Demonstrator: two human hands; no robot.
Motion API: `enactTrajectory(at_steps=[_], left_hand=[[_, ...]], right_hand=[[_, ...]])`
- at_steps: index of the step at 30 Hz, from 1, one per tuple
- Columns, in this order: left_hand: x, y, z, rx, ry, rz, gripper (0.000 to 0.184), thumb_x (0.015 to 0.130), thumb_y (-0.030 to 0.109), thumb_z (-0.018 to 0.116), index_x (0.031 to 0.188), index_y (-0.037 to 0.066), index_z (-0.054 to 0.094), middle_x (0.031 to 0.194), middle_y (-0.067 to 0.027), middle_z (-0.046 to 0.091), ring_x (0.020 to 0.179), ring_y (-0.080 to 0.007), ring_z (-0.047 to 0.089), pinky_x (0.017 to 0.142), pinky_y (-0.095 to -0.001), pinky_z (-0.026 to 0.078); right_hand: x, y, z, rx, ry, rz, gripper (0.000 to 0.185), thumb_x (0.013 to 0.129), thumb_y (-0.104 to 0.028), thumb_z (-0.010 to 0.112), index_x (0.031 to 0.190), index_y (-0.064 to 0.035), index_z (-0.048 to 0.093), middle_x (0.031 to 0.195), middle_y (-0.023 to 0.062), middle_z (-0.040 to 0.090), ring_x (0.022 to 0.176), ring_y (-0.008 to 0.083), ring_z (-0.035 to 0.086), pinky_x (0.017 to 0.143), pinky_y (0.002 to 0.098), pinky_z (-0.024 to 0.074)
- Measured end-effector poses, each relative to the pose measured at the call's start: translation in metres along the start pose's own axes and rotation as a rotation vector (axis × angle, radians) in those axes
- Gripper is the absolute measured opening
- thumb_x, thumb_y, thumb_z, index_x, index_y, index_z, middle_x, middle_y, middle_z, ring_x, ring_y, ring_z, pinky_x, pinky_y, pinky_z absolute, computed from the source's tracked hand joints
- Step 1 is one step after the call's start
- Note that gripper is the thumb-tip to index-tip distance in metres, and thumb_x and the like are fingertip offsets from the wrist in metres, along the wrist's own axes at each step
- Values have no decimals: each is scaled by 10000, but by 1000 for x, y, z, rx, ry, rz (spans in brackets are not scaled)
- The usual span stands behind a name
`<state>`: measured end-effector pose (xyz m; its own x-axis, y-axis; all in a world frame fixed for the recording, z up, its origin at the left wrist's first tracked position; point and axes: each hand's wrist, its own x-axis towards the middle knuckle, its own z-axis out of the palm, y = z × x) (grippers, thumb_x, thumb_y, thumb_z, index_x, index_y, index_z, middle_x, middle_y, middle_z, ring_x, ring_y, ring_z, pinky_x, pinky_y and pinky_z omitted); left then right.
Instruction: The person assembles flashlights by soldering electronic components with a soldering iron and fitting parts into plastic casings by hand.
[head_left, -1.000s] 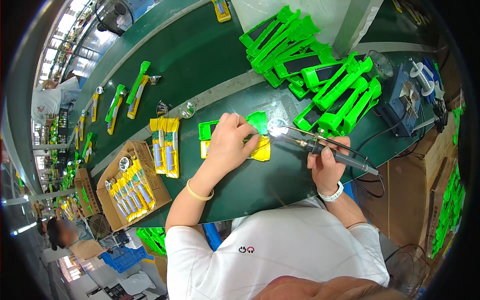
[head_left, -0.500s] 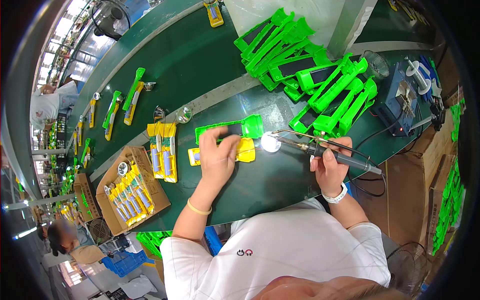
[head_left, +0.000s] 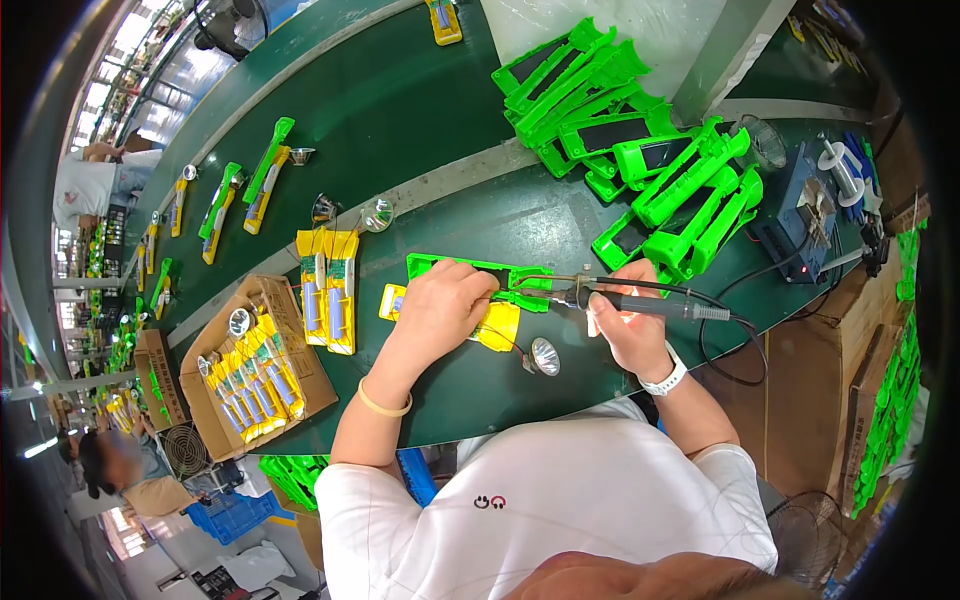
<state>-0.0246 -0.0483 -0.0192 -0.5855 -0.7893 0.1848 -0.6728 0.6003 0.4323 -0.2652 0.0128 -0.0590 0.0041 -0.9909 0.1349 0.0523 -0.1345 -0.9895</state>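
My right hand (head_left: 632, 325) is wrapped round a soldering iron (head_left: 650, 303) that has a thin metal tube along it. Its tip points left, over the wide end of a green plastic casing (head_left: 535, 277). My left hand (head_left: 447, 305) is closed, fingertips together at that casing near the iron's tip; what they pinch is hidden. Under the left hand lies a yellow casing (head_left: 497, 328), partly covered, with a battery showing at its left end. A round reflector lamp (head_left: 543, 357) rests on the green table beside it, joined by a thin wire.
Green casings (head_left: 640, 150) are piled at the back right, near a blue soldering station (head_left: 790, 235) and a solder spool (head_left: 842, 172). Left stand two yellow casings (head_left: 328, 290) and a cardboard box (head_left: 210, 385) of filled ones. A co-worker (head_left: 125, 470) sits far left.
The iron's tip has moved from the reflector lamp onto the green casing. My left hand has shifted right to that casing, and the lamp now lies lower on the table.
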Motion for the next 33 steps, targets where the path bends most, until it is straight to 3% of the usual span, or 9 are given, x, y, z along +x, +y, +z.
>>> enactTrajectory(at_steps=[6,12,16,19,23,27,30,31,33], left_hand=[[3,1,2,54,-30,-13,50,739,83,641,788,76,636,713,-78,599,698,-262,590,639,-368,486],[5,4,1,89,-53,-23,53,736,80,641,786,63,633,707,-84,600,699,-266,592,644,-369,486],[5,5,-1,86,-58,-16,53,733,74,638,784,59,633,708,-83,604,703,-266,594,648,-369,486],[5,3,1,78,-47,-6,54,732,74,636,785,60,635,711,-80,609,705,-264,594,650,-368,487],[4,2,1,74,-49,-4,54,736,84,634,785,62,640,707,-80,611,700,-262,597,646,-372,489],[5,2,2,71,-42,-20,45,741,98,633,770,65,645,697,-85,611,684,-261,603,634,-380,489],[5,3,2,77,-34,-1,40,733,98,633,758,71,647,690,-90,608,677,-263,607,621,-383,491],[5,5,4,79,-39,5,39,727,96,632,754,72,646,685,-91,605,678,-264,607,618,-383,492],[4,16,12,88,-46,10,39,715,92,630,747,76,644,676,-91,599,678,-266,606,612,-383,493]], right_hand=[[3,0,8,-92,15,107,244,799,-93,686,910,9,495,712,20,534,575,83,498,517,236,391],[8,-5,4,-482,-135,-176,278,851,-37,612,972,-26,361,748,67,544,561,91,524,497,234,450],[-5,7,0,-195,57,-116,255,833,-78,660,946,-6,443,731,50,573,588,92,539,532,244,441],[-2,-9,5,194,71,-24,286,898,-61,593,1039,-13,348,744,74,587,587,106,572,567,229,485],[10,-24,24,234,49,95,270,904,-69,587,1037,-5,360,790,73,569,670,103,593,616,228,510],[30,-7,39,101,-24,34,197,909,-117,599,968,25,476,925,51,476,764,92,552,595,223,443],[39,5,32,-494,-94,-337,205,915,-133,593,971,23,473,882,50,489,708,92,520,579,233,404],[31,-1,32,-69,-92,-5,227,915,-111,586,1022,17,432,899,67,537,739,104,571,607,233,456],[20,-7,29,89,-12,40,244,918,-87,572,1053,20,400,920,87,567,794,133,615,651,244,503]])
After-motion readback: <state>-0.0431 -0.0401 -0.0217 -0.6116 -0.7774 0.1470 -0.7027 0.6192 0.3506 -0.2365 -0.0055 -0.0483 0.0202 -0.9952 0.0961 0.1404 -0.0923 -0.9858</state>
